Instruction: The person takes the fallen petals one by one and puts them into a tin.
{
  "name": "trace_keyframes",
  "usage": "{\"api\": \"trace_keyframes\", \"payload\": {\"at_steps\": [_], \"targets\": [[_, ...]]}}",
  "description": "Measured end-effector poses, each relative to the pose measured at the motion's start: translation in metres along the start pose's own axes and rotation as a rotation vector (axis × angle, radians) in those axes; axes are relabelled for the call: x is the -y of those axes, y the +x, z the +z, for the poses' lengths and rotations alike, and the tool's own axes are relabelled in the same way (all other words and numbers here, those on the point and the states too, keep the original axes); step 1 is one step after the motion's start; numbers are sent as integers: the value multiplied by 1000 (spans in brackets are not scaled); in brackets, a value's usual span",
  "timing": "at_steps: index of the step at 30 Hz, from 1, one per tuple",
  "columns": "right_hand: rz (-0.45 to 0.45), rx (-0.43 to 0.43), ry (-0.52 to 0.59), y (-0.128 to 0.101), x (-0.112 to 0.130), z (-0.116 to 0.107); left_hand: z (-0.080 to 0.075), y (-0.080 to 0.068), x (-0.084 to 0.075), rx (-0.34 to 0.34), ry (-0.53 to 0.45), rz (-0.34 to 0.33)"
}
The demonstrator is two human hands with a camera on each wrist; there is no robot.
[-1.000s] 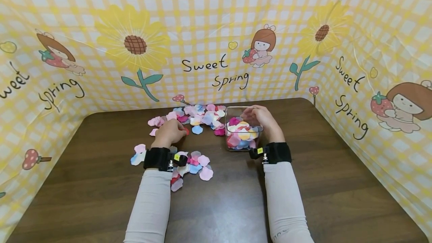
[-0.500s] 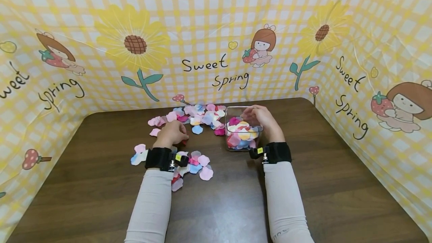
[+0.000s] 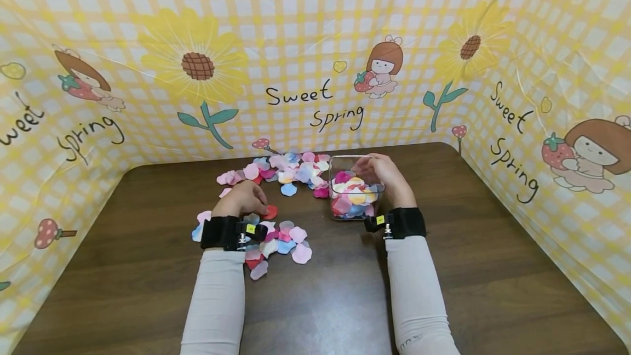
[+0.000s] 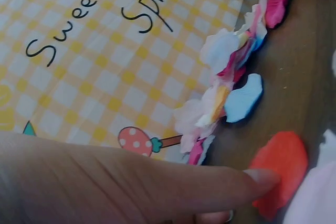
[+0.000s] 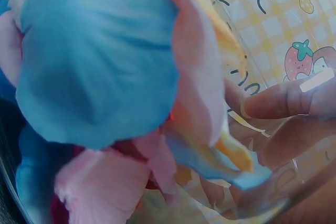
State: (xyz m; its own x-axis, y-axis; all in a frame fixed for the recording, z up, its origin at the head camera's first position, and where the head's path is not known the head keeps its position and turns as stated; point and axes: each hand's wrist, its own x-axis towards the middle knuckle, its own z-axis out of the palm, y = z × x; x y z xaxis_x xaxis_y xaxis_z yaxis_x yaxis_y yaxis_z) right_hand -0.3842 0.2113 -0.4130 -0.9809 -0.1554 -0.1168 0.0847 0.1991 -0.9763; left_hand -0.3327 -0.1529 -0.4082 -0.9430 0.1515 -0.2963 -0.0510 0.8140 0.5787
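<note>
1. The left hand [image 3: 242, 199] lies low on the dark wood-grain counter [image 3: 493, 267], fingers curled loosely; one fingertip [image 4: 260, 178] presses the edge of a flat, rounded red petal [image 3: 270, 212] just right of the hand.
2. The right hand [image 3: 382, 171] curls round the far right wall of a clear, square-sided container [image 3: 340, 212], gripping it; the fingers show through the wall.
3. The container is filled with thin fabric petals in pink, yellow, blue and red.
4. Two loose petal heaps [image 3: 291, 171] lie on the counter: one far, left of the container, one near, by the left wrist.
5. A glossy yellow checked backdrop [image 3: 305, 43] printed with sunflowers walls three sides.
</note>
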Motion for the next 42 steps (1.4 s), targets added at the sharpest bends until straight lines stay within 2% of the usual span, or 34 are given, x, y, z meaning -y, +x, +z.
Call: {"api": "trace_keyframes", "payload": {"at_steps": [6,11,14,16,20,25,29,32,33,36,39,42], "targets": [[4,8,1,-1,1,0,4,3,0,5,13,7],[2,7,9,-1,1,0,0,1,0,-8,4,23],[3,5,13,0,1,0,-4,-2,-2,-33,-9,13],[5,6,16,0,0,0,-8,-4,-5,-68,-11,36],[6,3,21,1,1,0,-14,-9,-19,-194,7,111],[4,1,14,1,1,-1,-14,-19,-53,-413,-8,200],[3,0,13,1,1,-1,-2,-24,-84,-560,-88,330],[2,-1,12,0,1,-2,16,-23,-108,-623,-142,448],[2,-3,16,0,1,-2,24,-23,-116,-628,-154,484],[-2,-10,21,0,1,-3,49,-22,-137,-586,-170,562],[-14,-12,20,1,0,-2,69,-23,-151,-502,-152,590],[-25,-8,12,0,1,-1,76,-24,-156,-455,-131,578]]}}
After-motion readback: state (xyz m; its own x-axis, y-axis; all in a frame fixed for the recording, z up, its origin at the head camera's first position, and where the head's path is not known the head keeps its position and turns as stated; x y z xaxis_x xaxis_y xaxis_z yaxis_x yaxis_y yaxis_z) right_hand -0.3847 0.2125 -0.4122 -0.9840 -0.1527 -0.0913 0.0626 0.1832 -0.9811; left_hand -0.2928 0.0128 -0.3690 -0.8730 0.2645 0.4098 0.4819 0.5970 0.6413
